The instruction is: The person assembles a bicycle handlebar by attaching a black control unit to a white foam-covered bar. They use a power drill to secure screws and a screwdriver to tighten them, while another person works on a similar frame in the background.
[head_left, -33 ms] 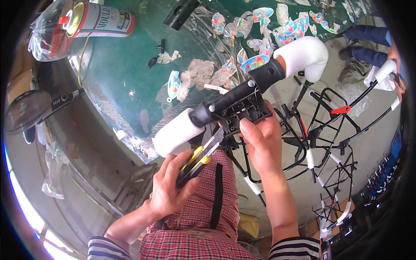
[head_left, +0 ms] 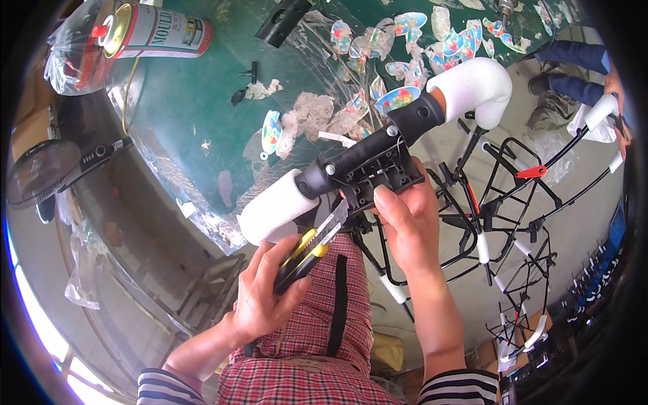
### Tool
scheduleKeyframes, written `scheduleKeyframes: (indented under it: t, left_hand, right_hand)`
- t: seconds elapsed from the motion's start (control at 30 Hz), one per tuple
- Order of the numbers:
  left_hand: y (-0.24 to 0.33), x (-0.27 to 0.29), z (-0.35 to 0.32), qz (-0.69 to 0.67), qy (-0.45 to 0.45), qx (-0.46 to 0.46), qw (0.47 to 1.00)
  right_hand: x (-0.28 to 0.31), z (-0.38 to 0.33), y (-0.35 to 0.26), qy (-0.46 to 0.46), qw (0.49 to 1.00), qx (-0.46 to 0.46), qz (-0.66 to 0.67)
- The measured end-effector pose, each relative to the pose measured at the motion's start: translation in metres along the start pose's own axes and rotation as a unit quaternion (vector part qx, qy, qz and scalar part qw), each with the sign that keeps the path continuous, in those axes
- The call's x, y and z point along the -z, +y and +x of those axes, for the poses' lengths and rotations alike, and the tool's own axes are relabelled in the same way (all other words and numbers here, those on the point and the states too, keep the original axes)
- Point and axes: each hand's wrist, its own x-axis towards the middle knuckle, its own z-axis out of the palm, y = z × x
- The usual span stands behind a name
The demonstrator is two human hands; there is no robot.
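A black handlebar (head_left: 359, 154) with thick white foam grips (head_left: 278, 208) slants up to the right in front of me; its far end curves downward. Beneath its middle sits an open black plastic housing (head_left: 383, 174) with ribs and thin wires. My right hand (head_left: 410, 226) is closed on that housing, thumb on its near edge and fingers hidden behind. In my left hand (head_left: 264, 287) is a black and yellow utility knife (head_left: 301, 259), gripped with the blade out. Its tip points up beside the housing's left end; whether it touches I cannot tell. My left fingers are just below the near foam grip.
A green table (head_left: 182, 135) holds torn colourful sticker scraps (head_left: 398, 98), a black tube piece (head_left: 283, 21) and a metal can (head_left: 158, 30). Black tubular frames (head_left: 516, 175) crowd the floor at right, near another person's legs (head_left: 574, 71). A fan (head_left: 46, 174) stands at left.
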Motion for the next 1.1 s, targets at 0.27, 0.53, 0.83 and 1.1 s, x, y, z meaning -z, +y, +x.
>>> scheduleKeyframes:
  t: [0.27,0.53,0.83,1.1]
  left_hand:
    - [0.017,0.038,0.0,-0.122,0.001,0.095,0.988]
    - [0.03,0.113,0.077,-0.011,-0.18,0.118,0.976]
    - [0.04,0.127,0.191,0.231,-0.315,0.007,0.921]
    - [0.082,0.122,0.262,0.317,-0.515,-0.002,0.796]
  right_hand:
    - [-0.011,-0.003,0.001,-0.013,1.0,0.006,0.01]
    - [-0.008,-0.008,0.023,-0.061,0.998,0.003,0.027]
    - [-0.023,-0.008,0.067,-0.061,0.996,-0.049,-0.041]
    - [-0.038,0.003,0.075,-0.093,0.993,-0.05,0.062]
